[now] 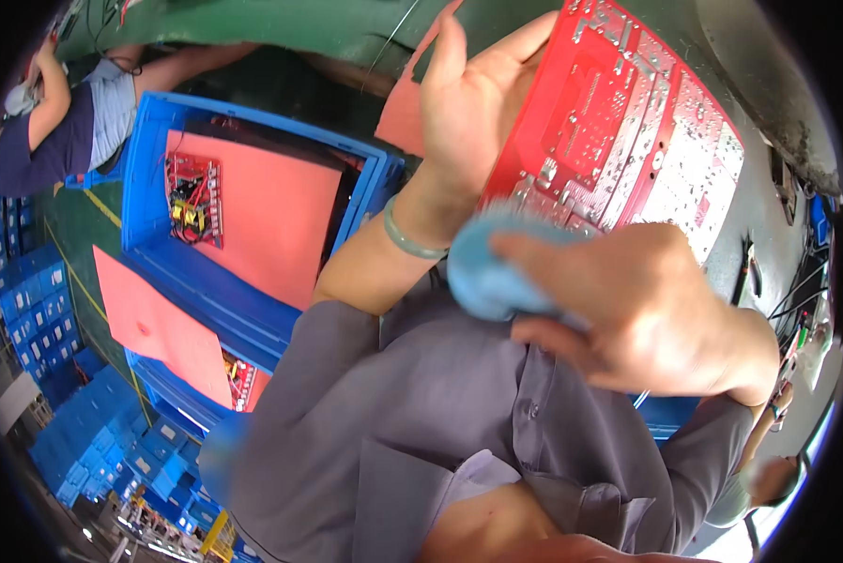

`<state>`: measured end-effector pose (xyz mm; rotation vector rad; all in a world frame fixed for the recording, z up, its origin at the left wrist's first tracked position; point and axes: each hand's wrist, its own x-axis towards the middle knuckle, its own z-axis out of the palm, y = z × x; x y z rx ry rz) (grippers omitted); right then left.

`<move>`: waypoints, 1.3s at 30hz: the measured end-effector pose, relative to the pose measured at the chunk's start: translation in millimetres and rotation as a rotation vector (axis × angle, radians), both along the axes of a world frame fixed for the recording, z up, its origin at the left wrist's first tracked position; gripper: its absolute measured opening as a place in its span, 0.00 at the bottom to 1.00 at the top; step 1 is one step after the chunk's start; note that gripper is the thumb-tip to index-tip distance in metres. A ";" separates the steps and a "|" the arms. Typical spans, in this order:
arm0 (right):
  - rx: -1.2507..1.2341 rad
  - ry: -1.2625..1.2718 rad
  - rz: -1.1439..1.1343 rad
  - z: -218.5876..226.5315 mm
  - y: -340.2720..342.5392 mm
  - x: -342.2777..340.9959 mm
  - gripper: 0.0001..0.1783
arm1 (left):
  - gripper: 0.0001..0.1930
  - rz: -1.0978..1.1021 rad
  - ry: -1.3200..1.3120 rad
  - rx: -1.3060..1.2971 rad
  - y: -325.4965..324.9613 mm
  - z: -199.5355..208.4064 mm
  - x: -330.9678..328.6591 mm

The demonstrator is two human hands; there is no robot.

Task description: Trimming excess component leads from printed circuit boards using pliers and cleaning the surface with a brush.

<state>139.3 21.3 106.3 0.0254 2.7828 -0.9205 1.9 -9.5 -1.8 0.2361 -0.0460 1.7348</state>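
A large red circuit board (581, 113), its solder side toward me, is tilted up in front of my chest. My left hand (473, 108) supports it at the left edge, with fingers going behind the board and the thumb apart from it. The grip behind the board is hidden. My right hand (619, 300) is closed around a round blue brush (497, 267), blurred by motion. Its bristles are at the lower left edge of the board. A pink foam sheet (407, 117) lies behind my left hand.
To the left, a blue crate (252, 108) holds pink foam and a board with components (194, 202). Another pink sheet (159, 328) covers a lower crate. Pliers (748, 267) and cables lie at right. A co-worker (65, 122) sits far left; blue bins (41, 300) stand behind.
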 end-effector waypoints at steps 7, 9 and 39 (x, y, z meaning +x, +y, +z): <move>0.136 0.171 -0.373 -10.0 50.5 -5.5 0.28 | 0.40 -0.076 -0.050 -0.011 -8.0 -9.1 -7.3; 0.296 0.289 -0.575 -15.8 96.5 -1.5 0.27 | 0.31 0.002 0.243 -0.122 -3.5 3.9 -0.8; 0.534 0.401 -1.251 -30.7 99.6 156.9 0.30 | 0.41 0.129 0.538 -0.167 -5.1 -3.5 6.1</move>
